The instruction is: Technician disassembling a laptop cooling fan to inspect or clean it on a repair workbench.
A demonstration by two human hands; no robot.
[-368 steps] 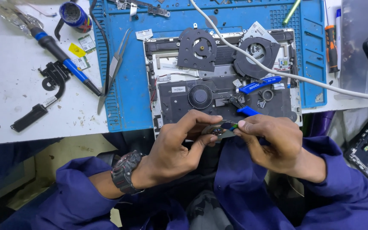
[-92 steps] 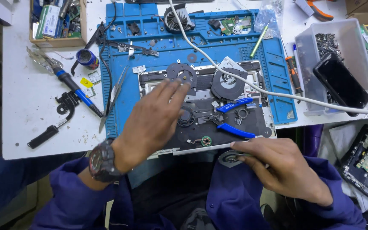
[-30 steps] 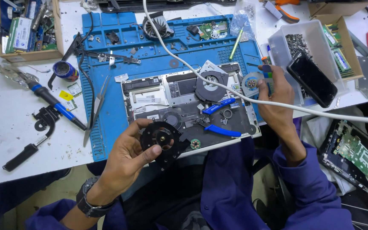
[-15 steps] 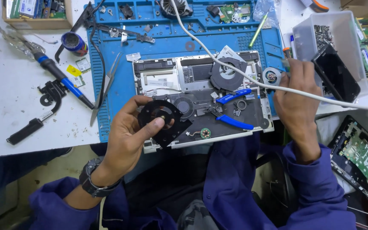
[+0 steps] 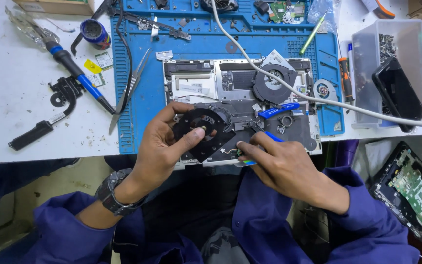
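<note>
My left hand (image 5: pixel 164 146) holds a round black cooling fan (image 5: pixel 204 133) by its rim, thumb across its hub, lifted a little over the near left part of an opened laptop chassis (image 5: pixel 206 83). My right hand (image 5: pixel 277 164) is closed on a blue-handled tool (image 5: pixel 264 138) at the chassis's near edge, its fingertips close to the fan's thin lead. A second fan (image 5: pixel 273 83) sits in the chassis at the upper right. A blue-handled tool (image 5: pixel 278 110) lies on the chassis.
A blue work mat (image 5: pixel 142 98) lies under the laptop. Tweezers (image 5: pixel 129 88), a blue-handled iron (image 5: pixel 76 73) and a tape roll (image 5: pixel 93 30) are at the left. A white cable (image 5: pixel 348 108) crosses right. A clear bin (image 5: pixel 391 68) holds a phone (image 5: pixel 397 93). A circuit board (image 5: pixel 410 186) lies low right.
My right hand has come back from the small fan on the mat's right edge to the chassis's near edge and closed on a blue tool. My left hand still holds the fan.
</note>
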